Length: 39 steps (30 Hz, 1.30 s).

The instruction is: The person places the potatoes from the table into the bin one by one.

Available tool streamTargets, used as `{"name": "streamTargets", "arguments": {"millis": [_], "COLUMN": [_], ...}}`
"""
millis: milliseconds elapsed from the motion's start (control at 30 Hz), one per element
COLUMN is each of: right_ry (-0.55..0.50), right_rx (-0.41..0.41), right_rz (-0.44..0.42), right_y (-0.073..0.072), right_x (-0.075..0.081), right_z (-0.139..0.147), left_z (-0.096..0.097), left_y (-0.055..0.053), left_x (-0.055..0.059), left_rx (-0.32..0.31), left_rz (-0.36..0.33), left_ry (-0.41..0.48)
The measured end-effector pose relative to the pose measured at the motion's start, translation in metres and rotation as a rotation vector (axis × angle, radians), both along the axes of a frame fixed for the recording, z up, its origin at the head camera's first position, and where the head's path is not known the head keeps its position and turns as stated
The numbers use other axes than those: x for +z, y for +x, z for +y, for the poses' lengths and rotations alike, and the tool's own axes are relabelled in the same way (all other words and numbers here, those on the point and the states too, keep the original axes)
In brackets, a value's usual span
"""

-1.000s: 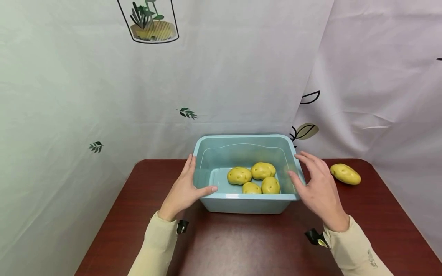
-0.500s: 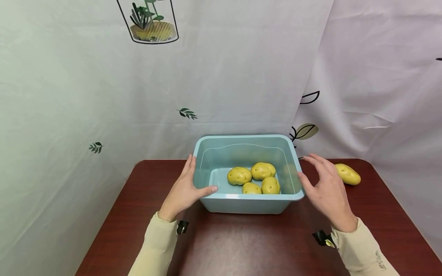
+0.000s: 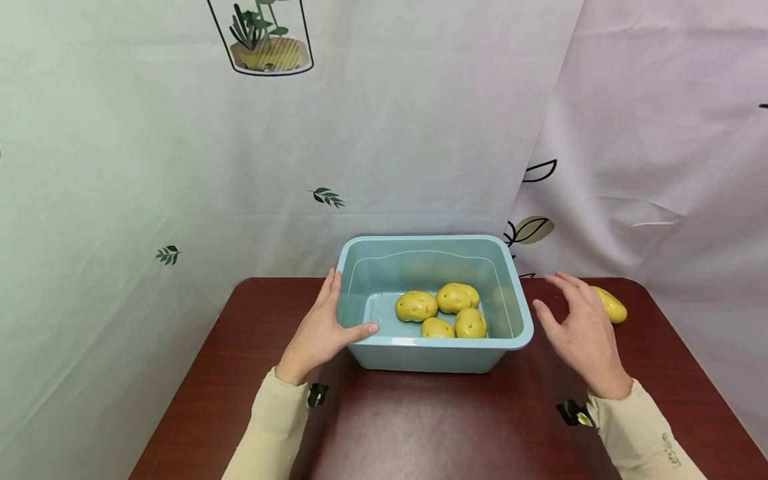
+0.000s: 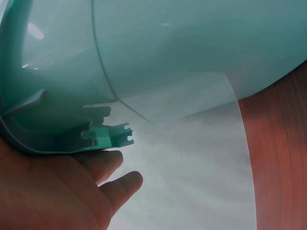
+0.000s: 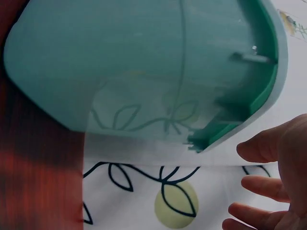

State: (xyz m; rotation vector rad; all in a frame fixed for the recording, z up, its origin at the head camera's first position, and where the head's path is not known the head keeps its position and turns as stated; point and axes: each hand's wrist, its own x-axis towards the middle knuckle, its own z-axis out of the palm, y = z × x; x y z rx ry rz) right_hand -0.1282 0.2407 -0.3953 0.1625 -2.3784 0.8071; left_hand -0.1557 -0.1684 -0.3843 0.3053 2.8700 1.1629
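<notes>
A light blue plastic basin (image 3: 420,359) stands on the table with several yellow potatoes (image 3: 416,306) inside, grouped toward its right. My left hand (image 3: 318,337) rests at the basin's left front corner, fingers straight along the outer wall and thumb lying over the front rim. In the left wrist view, the left fingers (image 4: 122,189) show just below the rim's underside. My right hand (image 3: 582,333) is apart from the basin, to its right, fingers spread and holding nothing. Another potato (image 3: 612,305) lies on the table beyond the right hand, partly hidden by it.
The dark red-brown wooden table (image 3: 408,427) has rounded far corners. A pale cloth backdrop (image 3: 420,133) with printed leaves hangs right behind the table and basin.
My right hand has moved right, from the basin's right rim out toward the lone potato, and now covers part of it. The left hand and basin have stayed in place.
</notes>
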Motion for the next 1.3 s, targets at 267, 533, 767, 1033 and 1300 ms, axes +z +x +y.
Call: {"name": "streamTargets", "arguments": {"millis": [267,533,767,1033,1300], "right_ry": [0.01,0.001,0.0,-0.014,-0.013], "right_rx": [-0.037,-0.053,-0.08,-0.084,-0.113], "right_rz": [0.0,-0.038,-0.077,-0.046,-0.064], "right_y": [-0.005,-0.008,-0.01,-0.016,-0.021], "right_x": [-0.01,-0.017,-0.022,-0.033,-0.04], "right_z": [0.011,0.021,0.03,0.043,0.053], "left_z": [0.0,0.0,0.001,0.001,0.0], "left_y": [0.0,-0.001,-0.001,-0.001,-0.001], "left_x": [0.001,0.0,0.0,0.0,-0.001], "left_rx": [-0.001,0.001,0.001,0.001,0.002], "left_rz": [0.004,0.007,0.013,0.007,0.01], "left_ry": [0.001,0.009,0.006,0.002,-0.003]}}
